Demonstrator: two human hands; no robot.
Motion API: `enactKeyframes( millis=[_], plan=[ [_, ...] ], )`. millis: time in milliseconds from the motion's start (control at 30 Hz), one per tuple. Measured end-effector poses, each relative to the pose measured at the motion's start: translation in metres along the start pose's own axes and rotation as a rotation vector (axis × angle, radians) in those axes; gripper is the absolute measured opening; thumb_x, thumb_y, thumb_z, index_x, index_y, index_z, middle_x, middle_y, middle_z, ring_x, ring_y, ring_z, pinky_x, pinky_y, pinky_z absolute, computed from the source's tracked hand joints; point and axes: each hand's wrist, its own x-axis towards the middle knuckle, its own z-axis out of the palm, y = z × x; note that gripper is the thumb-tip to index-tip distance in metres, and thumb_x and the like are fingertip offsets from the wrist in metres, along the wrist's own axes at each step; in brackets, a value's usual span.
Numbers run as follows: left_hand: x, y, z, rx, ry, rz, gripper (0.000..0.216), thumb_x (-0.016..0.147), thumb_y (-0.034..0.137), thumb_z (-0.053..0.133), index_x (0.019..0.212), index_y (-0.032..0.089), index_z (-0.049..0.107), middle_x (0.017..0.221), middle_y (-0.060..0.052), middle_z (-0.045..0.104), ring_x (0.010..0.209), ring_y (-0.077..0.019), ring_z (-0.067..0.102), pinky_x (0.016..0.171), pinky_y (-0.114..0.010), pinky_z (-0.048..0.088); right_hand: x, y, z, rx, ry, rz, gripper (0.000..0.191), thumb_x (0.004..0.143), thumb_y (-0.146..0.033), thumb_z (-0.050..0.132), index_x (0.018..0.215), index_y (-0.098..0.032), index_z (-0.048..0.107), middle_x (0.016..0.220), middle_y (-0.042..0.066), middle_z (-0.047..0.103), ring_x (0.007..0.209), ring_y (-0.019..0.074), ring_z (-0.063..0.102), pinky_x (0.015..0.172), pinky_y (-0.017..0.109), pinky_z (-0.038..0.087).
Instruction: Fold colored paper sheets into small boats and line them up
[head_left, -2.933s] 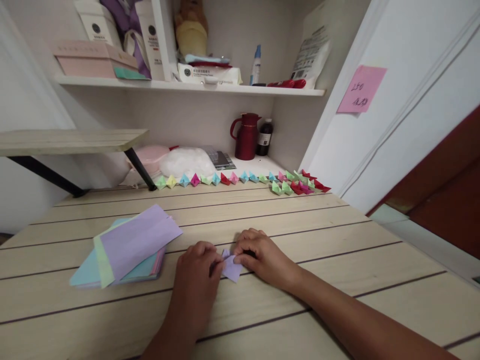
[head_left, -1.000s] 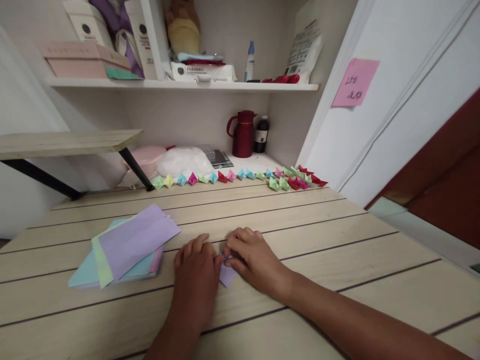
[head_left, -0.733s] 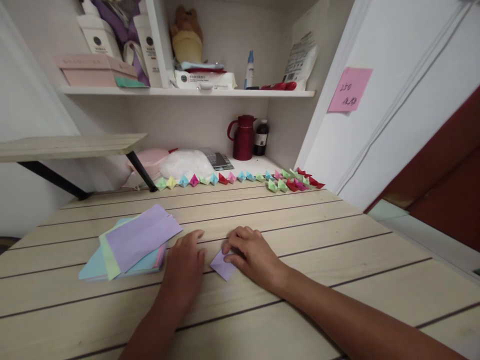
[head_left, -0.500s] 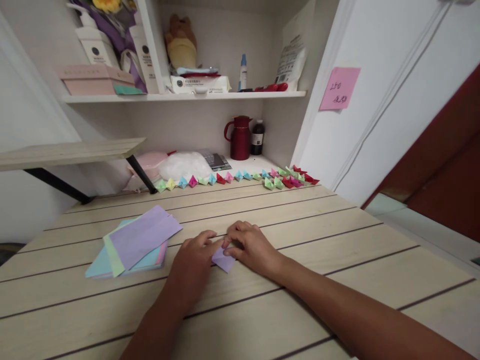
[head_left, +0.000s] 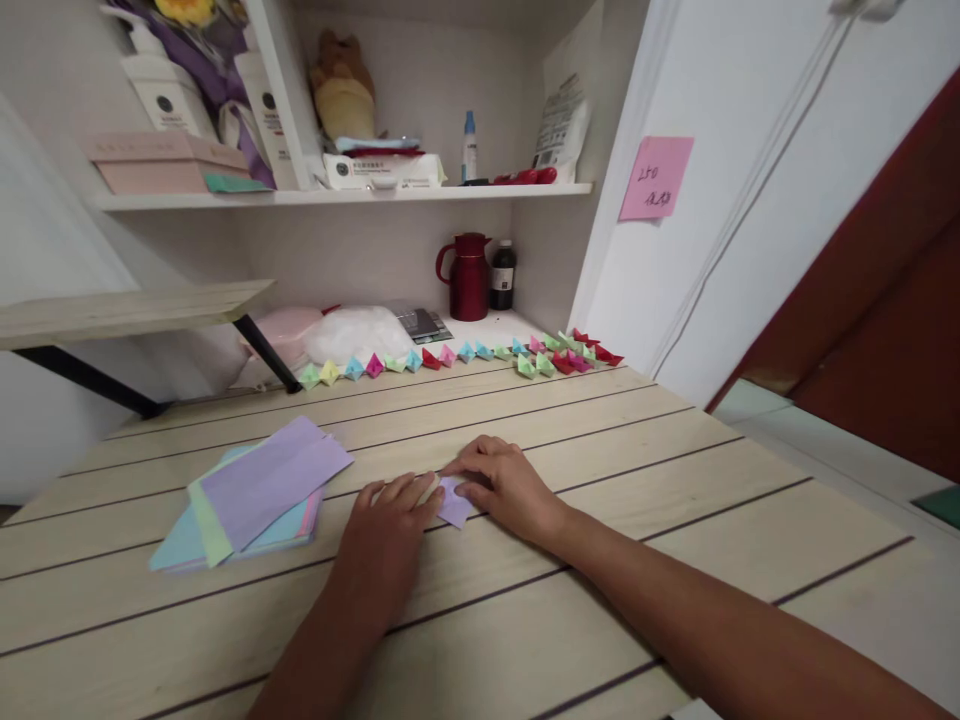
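Note:
A small folded lilac paper piece lies on the slatted wooden table. My left hand rests palm down beside it, fingers stretched flat, fingertips pressing its left edge. My right hand covers its right side, with curled fingers pinning it to the table. To the left lies a stack of coloured paper sheets with a lilac sheet on top.
A row of small folded paper boats in several colours lines the table's far edge. Behind stand a red jug, a dark bottle and a white bag. A pink note hangs on the right wall. Shelf above holds boxes.
My left hand lifted off the lilac piece, moved left, then came back with its fingers flat against the piece's left edge. The right hand stayed on the paper. The view drifted.

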Motion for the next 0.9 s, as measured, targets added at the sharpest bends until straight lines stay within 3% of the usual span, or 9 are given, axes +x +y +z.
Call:
enactKeyframes(
  millis=[133, 267, 433, 633, 800, 900],
  plan=[
    [0.000, 0.004, -0.001, 0.021, -0.019, -0.031, 0.054, 0.082, 0.003, 0.038, 0.127, 0.025, 0.059, 0.141, -0.004, 0.052, 0.129, -0.0273, 0.048, 0.103, -0.053, 0.037, -0.008, -0.005, -0.002, -0.234, -0.068, -0.095, 0.028, 0.091, -0.023, 0.056, 0.112, -0.037, 0.068, 0.112, 0.005, 0.062, 0.101, 0.0221, 0.052, 0.083, 0.037, 0.034],
    [-0.001, 0.008, -0.003, 0.034, -0.052, -0.060, 0.056, 0.081, 0.002, 0.038, 0.127, 0.024, 0.059, 0.142, -0.004, 0.051, 0.129, -0.0290, 0.048, 0.104, -0.056, 0.035, -0.016, -0.012, -0.008, -0.367, -0.142, -0.128, 0.038, 0.094, -0.024, 0.049, 0.128, -0.038, 0.057, 0.126, 0.007, 0.057, 0.110, 0.0268, 0.046, 0.084, 0.041, 0.033],
    [-0.003, 0.006, -0.003, -0.003, -0.081, -0.081, 0.059, 0.079, 0.001, 0.037, 0.127, 0.026, 0.059, 0.142, -0.003, 0.051, 0.131, -0.0284, 0.046, 0.102, -0.054, 0.038, -0.015, -0.009, -0.016, -0.277, -0.184, -0.094, 0.035, 0.095, -0.031, 0.049, 0.128, -0.040, 0.057, 0.130, 0.005, 0.055, 0.112, 0.0248, 0.046, 0.088, 0.041, 0.033],
    [-0.003, -0.007, 0.002, -0.112, -0.010, -0.078, 0.060, 0.078, 0.002, 0.039, 0.123, 0.034, 0.062, 0.140, 0.000, 0.054, 0.128, -0.0249, 0.049, 0.099, -0.048, 0.041, -0.003, -0.003, -0.017, -0.110, -0.187, -0.081, 0.030, 0.097, -0.039, 0.045, 0.121, -0.039, 0.063, 0.127, 0.003, 0.057, 0.111, 0.0230, 0.047, 0.093, 0.043, 0.031],
    [-0.002, -0.008, 0.001, -0.222, 0.037, -0.123, 0.037, 0.088, 0.028, 0.048, 0.122, 0.035, 0.062, 0.137, -0.002, 0.057, 0.127, -0.0255, 0.049, 0.102, -0.049, 0.038, 0.003, -0.001, -0.014, -0.066, -0.194, -0.080, 0.031, 0.095, -0.039, 0.049, 0.123, -0.037, 0.062, 0.123, 0.003, 0.059, 0.109, 0.0232, 0.048, 0.094, 0.044, 0.031],
    [-0.003, -0.004, -0.001, -0.230, 0.033, -0.124, 0.041, 0.084, 0.039, 0.057, 0.125, 0.031, 0.060, 0.139, -0.004, 0.055, 0.129, -0.0272, 0.046, 0.104, -0.050, 0.035, 0.005, 0.000, -0.013, -0.061, -0.198, -0.082, 0.032, 0.092, -0.037, 0.055, 0.123, -0.035, 0.062, 0.123, 0.003, 0.060, 0.109, 0.0236, 0.048, 0.095, 0.043, 0.031]
  ],
)
